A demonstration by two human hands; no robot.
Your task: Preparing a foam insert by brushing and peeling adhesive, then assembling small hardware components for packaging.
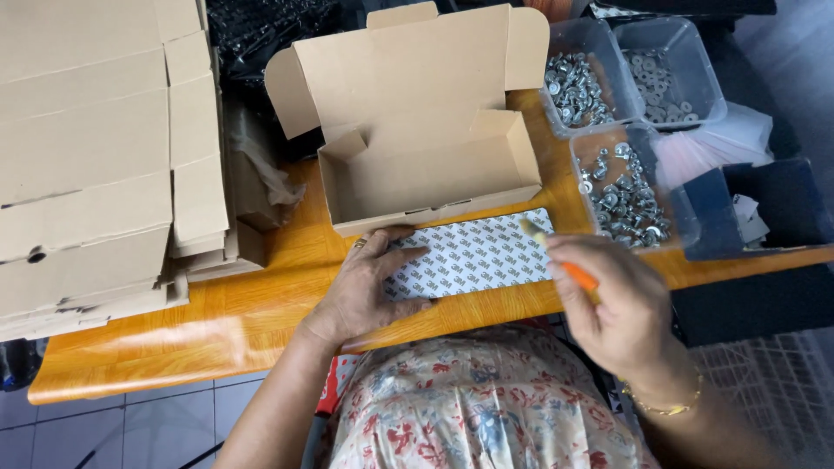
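Head view shows me the printed adhesive strip (473, 256) lying flat on the orange surface (261, 313), its long axis running left to right, just near of the open cardboard box (417, 130). My left hand (369, 287) rests spread open on its left end — palm down. My right hand (608, 304) hovers at the right end, fingers closed on an orange-handled tool (560, 260).

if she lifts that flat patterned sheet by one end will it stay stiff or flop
The patterned sheet looks thin and lies dead flat on the wooden table, so it would probably bend or sag if lifted by one end. It seems light for its size; the left hand pressing its end suggests it could slide when pushed. Its backing looks smooth, possibly slippery.
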